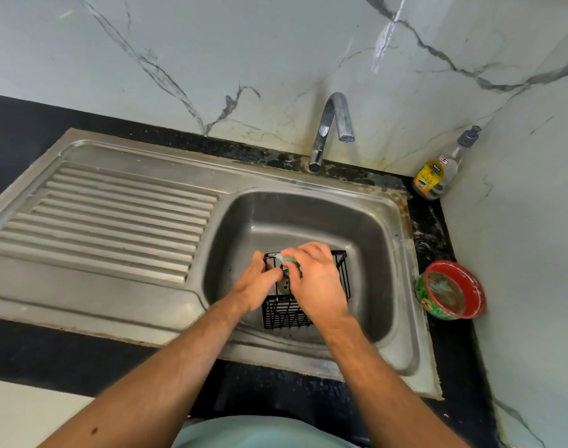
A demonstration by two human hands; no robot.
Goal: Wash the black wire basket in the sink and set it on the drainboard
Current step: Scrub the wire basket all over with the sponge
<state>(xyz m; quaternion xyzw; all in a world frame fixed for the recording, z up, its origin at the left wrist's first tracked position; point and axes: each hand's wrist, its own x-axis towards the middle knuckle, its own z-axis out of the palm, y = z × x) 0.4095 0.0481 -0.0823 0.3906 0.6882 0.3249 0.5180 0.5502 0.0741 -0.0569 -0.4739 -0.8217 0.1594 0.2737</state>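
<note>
The black wire basket (pixel 284 313) sits in the steel sink (pixel 366 227), over the drain. My left hand (pixel 255 284) grips the basket's left rim. My right hand (pixel 315 279) lies over the basket's middle, fingers closed on a green scrub pad (pixel 289 260) pressed against the far left wires. Much of the basket is hidden under both hands. The ribbed drainboard (pixel 114 218) stretches to the left of the bowl with nothing on it.
A chrome tap (pixel 329 127) stands behind the sink, no water running. A dish-soap bottle (pixel 437 173) stands in the back right corner. A red-rimmed round tub (pixel 450 289) sits on the black counter right of the sink. Marble walls close off the back and right.
</note>
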